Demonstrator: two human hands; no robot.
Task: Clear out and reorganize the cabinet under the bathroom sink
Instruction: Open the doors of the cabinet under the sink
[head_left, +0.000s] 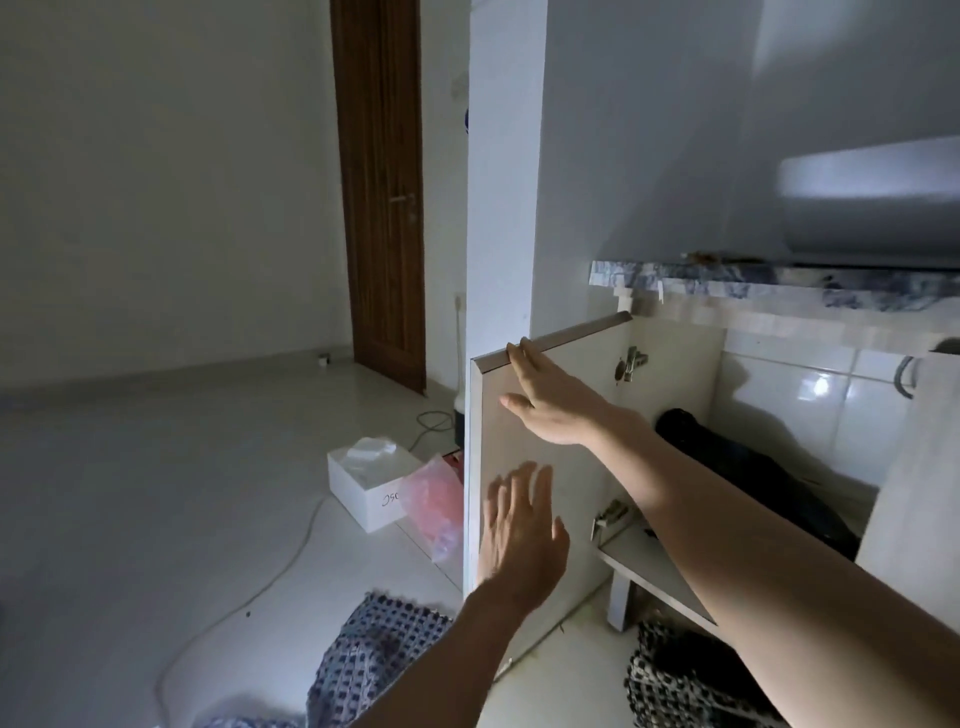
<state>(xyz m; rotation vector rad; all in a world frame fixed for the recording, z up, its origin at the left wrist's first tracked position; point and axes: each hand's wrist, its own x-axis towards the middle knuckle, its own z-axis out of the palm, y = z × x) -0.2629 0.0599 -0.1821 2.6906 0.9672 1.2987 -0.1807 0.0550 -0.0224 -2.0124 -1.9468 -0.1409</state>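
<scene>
From the head camera, the cabinet door (545, 415) under the bathroom sink (872, 202) stands swung wide open to the left, its two hinges on the inner face. The right hand (550, 400) lies on the door's top edge, its fingers straight and laid over the rim, touching it rather than curled tightly round it. The left hand (519, 530) hovers flat in front of the lower door panel, fingers spread and straight, holding nothing; whether the palm touches the panel cannot be told.

By the look of it the job is at its start: the door is open, but nothing appears to be in hand yet. Inside the cabinet (779, 415), against the white tiled back wall, a dark bundle (748, 473), perhaps a bag or rolled cloth, leans across the shelf (654, 577); it is still to be taken out. The rest of the inside is dim or hidden by the right arm.

On the floor left of the door sit a white box (363, 483) and a pink plastic bag (434, 499), touching each other, with a white cable (249, 587) beside them.
</scene>
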